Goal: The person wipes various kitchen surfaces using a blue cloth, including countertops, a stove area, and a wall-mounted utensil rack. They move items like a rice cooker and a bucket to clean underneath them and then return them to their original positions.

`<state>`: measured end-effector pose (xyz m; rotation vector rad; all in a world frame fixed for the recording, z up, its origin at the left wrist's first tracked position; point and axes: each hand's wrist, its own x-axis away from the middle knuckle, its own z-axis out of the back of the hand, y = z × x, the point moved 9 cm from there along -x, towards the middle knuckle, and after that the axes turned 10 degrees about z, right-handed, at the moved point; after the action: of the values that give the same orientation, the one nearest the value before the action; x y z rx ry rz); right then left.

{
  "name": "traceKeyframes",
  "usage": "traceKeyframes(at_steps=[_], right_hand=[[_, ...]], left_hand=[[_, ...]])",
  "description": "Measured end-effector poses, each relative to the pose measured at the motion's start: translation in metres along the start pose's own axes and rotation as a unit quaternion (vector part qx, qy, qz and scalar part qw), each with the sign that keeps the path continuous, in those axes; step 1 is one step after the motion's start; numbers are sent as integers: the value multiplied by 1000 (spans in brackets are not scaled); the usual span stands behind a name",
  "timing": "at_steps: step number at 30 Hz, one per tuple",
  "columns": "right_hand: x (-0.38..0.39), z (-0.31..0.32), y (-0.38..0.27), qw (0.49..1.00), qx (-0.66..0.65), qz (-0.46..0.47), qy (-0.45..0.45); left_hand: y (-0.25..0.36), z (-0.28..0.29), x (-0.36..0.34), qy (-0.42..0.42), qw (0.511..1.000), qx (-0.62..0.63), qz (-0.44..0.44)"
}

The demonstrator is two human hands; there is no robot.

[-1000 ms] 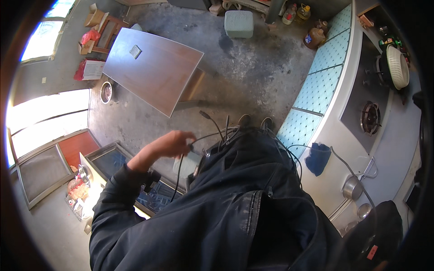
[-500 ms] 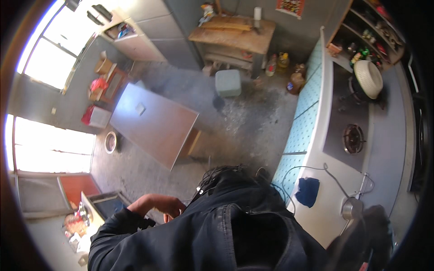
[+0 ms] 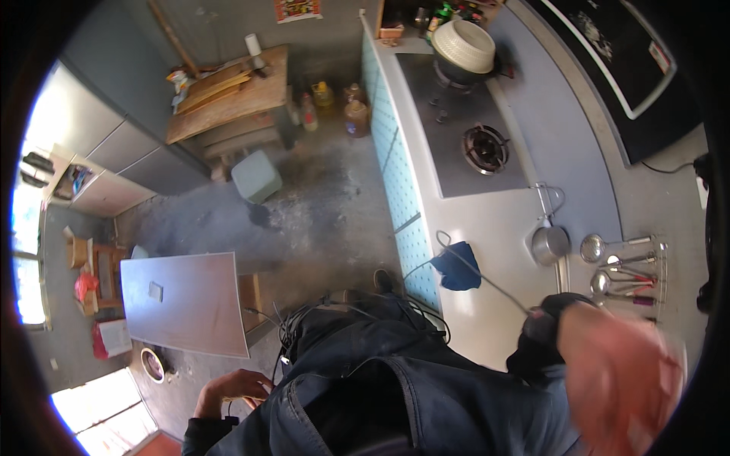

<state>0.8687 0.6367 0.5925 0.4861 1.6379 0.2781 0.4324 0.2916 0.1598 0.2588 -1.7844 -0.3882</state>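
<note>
My right hand (image 3: 620,372) is raised at the lower right and smeared by motion, so its fingers cannot be made out. It is nearest to several metal ladles and a skimmer (image 3: 593,248) hanging on the wall. A grey cable (image 3: 498,287) runs from my right cuff across a dark blue cloth (image 3: 458,267) on the white counter. Next to the cloth is a small metal saucepan (image 3: 550,245). My left hand (image 3: 237,386) hangs beside my dark jacket, its fingers loosely bent and apart, with nothing seen in it.
The counter (image 3: 487,327) has a gas burner (image 3: 485,149) and a wok under a pale woven lid (image 3: 463,45). A low table (image 3: 186,304) stands left, a pale stool (image 3: 257,176) beyond it. Bottles (image 3: 323,95) stand by a wooden bench (image 3: 228,87). Black cables (image 3: 285,334) hang at my front.
My view has swung right, bringing the wall utensils into sight. My right hand, not visible before, has come up at the lower right. My left hand still hangs by my jacket.
</note>
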Motion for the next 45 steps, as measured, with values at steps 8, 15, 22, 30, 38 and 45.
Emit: traceKeyframes(at_steps=[8,15,22,30,38,45], right_hand=[[492,49,-42,611,86,-561,-552],[626,161,-163,406,95,-552,-722],[664,171,-150,420,133,-538,-719],[720,180,-86,457,245,-496,-697],[714,162,-10,626,230,-485,-566],[696,92,-80,600,133,-546,-569]], left_hand=[[-6,20,-17,54,994,37,92],[42,131,-38,343,931,69,-100],[404,-34,124,399,664,-226,-591],[551,-116,179,349,490,-407,-688],[581,-59,138,418,473,-379,-677],[613,-53,148,446,502,-380,-636]])
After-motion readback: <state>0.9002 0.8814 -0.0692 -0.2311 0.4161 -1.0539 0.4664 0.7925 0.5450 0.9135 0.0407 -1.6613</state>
